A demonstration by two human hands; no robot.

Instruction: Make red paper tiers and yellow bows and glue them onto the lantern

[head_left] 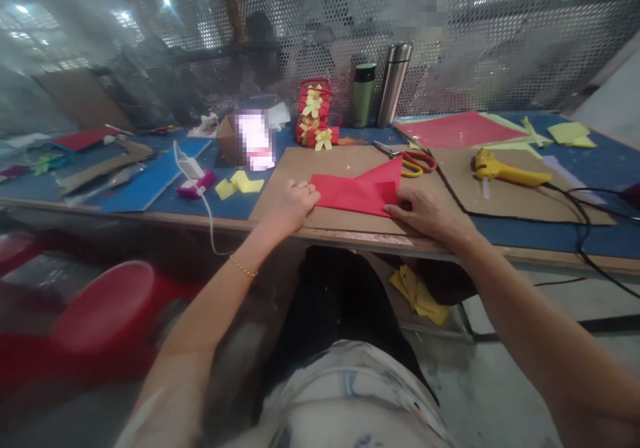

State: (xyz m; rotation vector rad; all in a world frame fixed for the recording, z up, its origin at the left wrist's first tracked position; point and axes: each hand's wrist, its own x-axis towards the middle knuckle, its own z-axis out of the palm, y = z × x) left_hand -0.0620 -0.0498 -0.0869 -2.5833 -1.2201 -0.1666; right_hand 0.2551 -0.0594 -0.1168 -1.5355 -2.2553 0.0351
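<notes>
Gripping red paper [350, 191] at opposite ends are left hand [294, 204] and right hand [425, 212], lit screen [254, 140] illegible.

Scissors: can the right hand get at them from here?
Probably yes. The scissors' handles lie just beyond the right hand, with nothing visible blocking the way. It's at the edge of the red sheet, so it would likely have to leave that first.
</notes>
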